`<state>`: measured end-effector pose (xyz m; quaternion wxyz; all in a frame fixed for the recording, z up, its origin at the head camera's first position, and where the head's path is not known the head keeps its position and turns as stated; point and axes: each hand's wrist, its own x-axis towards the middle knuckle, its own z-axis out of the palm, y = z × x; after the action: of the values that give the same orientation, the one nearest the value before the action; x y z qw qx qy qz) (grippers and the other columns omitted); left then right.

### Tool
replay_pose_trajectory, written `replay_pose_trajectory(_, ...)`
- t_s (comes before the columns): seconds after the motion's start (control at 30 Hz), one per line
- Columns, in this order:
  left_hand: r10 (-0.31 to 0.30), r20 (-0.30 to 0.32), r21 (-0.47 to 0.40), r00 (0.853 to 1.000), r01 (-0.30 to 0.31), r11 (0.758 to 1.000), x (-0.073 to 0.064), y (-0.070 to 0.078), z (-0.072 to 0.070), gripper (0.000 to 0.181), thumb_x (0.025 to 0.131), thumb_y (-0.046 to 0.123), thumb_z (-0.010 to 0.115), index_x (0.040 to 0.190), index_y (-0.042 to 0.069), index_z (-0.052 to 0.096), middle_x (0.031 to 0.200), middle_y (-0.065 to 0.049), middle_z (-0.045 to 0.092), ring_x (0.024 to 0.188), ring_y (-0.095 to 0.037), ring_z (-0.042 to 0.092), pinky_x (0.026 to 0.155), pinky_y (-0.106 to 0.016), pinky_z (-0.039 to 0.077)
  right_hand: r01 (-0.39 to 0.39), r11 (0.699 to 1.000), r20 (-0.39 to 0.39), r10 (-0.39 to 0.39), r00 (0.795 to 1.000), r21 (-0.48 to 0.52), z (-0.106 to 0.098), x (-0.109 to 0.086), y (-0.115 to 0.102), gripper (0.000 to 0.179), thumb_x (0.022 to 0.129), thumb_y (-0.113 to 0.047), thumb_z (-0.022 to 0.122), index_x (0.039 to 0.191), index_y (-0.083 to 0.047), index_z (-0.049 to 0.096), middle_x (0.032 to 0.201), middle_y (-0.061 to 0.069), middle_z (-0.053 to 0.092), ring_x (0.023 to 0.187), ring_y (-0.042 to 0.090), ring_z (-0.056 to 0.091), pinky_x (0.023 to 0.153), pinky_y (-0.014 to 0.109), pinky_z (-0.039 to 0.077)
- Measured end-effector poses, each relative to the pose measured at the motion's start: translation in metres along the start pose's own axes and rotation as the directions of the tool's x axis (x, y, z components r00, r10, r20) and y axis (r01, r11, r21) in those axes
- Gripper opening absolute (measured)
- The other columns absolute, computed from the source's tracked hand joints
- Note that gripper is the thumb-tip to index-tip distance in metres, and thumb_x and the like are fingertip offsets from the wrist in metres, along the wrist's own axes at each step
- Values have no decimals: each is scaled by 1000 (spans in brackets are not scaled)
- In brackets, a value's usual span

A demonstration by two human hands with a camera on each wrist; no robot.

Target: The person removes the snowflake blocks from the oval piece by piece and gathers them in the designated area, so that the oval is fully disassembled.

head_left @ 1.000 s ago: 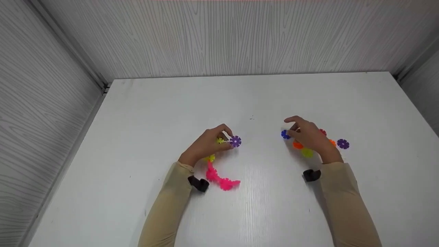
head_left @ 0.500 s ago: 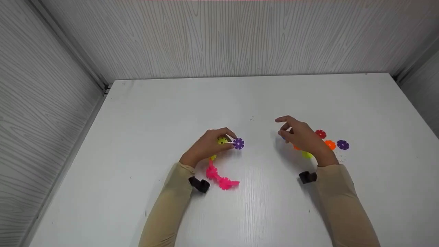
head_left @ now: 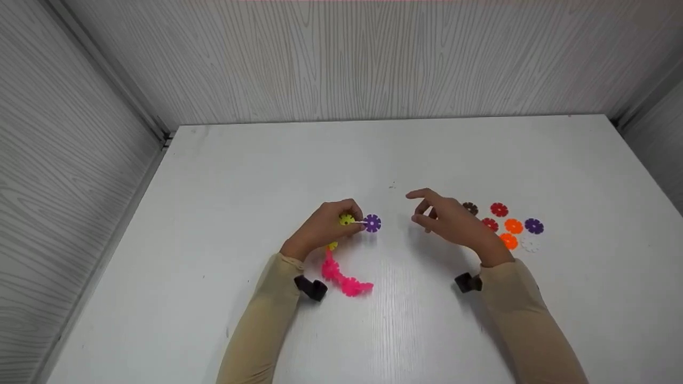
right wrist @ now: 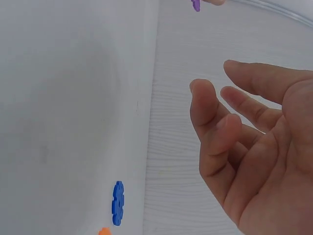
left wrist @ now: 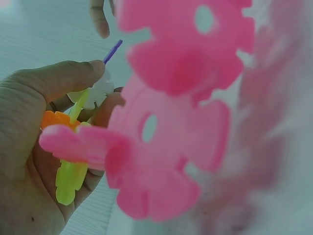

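From where I stand, the weak spot looks to be the chain of flower-shaped discs (head_left: 332, 269) in the left hand (head_left: 323, 224); its pink end (left wrist: 171, 159) juts out past the palm on the near side, so a knock or a twist of the wrist could work a slotted joint loose; pressing too hard on the purple disc (head_left: 372, 223), which pokes out beyond the fingertips, might bend it or push it askew; the left hand pinches the chain near that end, thumb against fingers, with yellow, orange and white discs inside its grasp; the right hand (head_left: 453, 221) hangs near it, fingers loosely bent, thumb apart, holding nothing I can see; loose discs (head_left: 514, 226) lie on the tabletop (head_left: 299, 165) to its right, where a careless sleeve could scatter them.
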<state>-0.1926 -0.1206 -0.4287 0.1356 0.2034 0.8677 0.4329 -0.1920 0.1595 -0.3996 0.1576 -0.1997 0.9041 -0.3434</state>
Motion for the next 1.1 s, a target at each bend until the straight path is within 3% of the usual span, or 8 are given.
replay_pose_trajectory(0.2,2,3,11,1000,-2,1000,0,0,1,12,91,25,66,98,16,65,103,0,68,95,-16,57,91,-34,49,53,998,13,-53,999,-16,9,-1,-10,49,96,-17,59,141,-12,41,109,10,65,80,18,63,74,30,52)
replay_pose_trajectory(0.47,32,15,-15,999,-31,999,2,-3,2,13,92,23,65,103,18,68,109,-1,68,100,-17,57,95,-35,48,67,998,74,-66,995,-14,21,0,-21,54,93,-22,64,141,-14,42,112,9,65,88,20,62,76,31,55)
replay_pose_trajectory(0.7,77,8,-6,997,-77,997,2,0,4,13,92,24,64,102,17,70,103,-1,70,91,-16,59,87,-33,50,64,997,111,-58,992,-47,30,0,-27,52,92,-26,65,139,-20,45,109,6,67,91,21,63,79,34,56)
replay_pose_trajectory(1.1,61,16,-30,998,-61,998,2,5,7,11,92,23,64,101,16,67,98,-3,68,82,-15,59,78,-27,50,69,993,92,-60,994,-99,38,0,-33,45,91,-25,67,131,-19,49,98,5,66,79,16,59,71,27,54)
